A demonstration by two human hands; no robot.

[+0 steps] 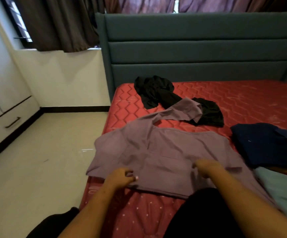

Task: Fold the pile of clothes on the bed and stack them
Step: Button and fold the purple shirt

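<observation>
Two black garments (pixel 154 91) lie crumpled on the bed (pixel 252 100), a navy piece (pixel 266 141) looks folded, while left hand (pixel 122 177) and right hand (pixel 206 167) grip the purple shirt (pixel 165 150), folding barely begun.

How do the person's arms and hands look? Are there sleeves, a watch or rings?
The left forearm and right forearm are bare; no sleeve is in view. No watch, bracelet or ring shows on the left hand or the right hand, which is blurred.

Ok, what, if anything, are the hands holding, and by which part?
The purple garment: the left hand pinches it by the near edge; the right hand, blurred, seems to grip the cloth further right.
</observation>
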